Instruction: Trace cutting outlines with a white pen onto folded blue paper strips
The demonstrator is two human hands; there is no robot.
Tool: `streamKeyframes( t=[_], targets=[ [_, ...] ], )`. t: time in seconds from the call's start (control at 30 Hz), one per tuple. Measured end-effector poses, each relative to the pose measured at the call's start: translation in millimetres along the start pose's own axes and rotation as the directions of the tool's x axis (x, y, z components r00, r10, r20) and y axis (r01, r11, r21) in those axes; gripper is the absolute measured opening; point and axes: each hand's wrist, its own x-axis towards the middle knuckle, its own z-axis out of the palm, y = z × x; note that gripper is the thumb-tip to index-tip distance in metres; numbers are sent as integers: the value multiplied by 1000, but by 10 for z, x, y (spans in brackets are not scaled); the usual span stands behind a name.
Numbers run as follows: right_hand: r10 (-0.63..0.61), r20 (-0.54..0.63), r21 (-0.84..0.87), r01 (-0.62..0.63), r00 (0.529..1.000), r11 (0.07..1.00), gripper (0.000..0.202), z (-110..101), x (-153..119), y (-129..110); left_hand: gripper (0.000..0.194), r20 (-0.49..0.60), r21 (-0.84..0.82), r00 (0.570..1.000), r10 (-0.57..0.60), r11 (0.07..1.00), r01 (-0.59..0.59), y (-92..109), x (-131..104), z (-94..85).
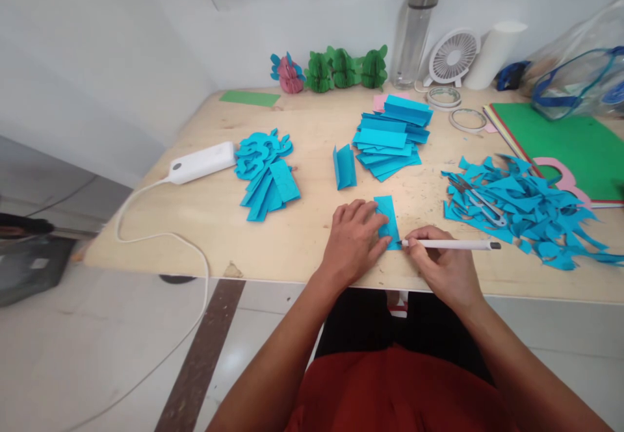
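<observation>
A small blue paper piece (pixel 389 214) lies near the table's front edge. My left hand (pixel 353 240) rests on its left side, fingers spread and pressing it to the wood. In my right hand (pixel 441 264) a white pen (pixel 453 245) is pinched, its tip touching the paper's lower right corner. Just beyond my left hand stands a folded blue paper (pixel 345 167). Behind it is a stack of folded blue papers (pixel 387 136). Curly blue cut-outs (pixel 263 152) and a fan of blue paper strips (pixel 272 190) lie to the left.
Blue scraps (pixel 531 204) with a craft knife (pixel 480 201) lie at right, beside green sheets (pixel 575 146). A white power strip (pixel 202 162) trails its cord off the left edge. Along the wall stand green paper figures (pixel 344 68), a glass bottle (pixel 414 36) and a fan (pixel 454 57).
</observation>
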Motion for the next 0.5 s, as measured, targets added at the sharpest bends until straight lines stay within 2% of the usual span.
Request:
streamKeyframes(
  t=[0.5],
  targets=[
    [41, -36, 21, -41, 998, 999, 15, 9, -14, 4, 21, 3, 9, 1000, 6, 1000, -6, -5, -2, 2]
  ],
)
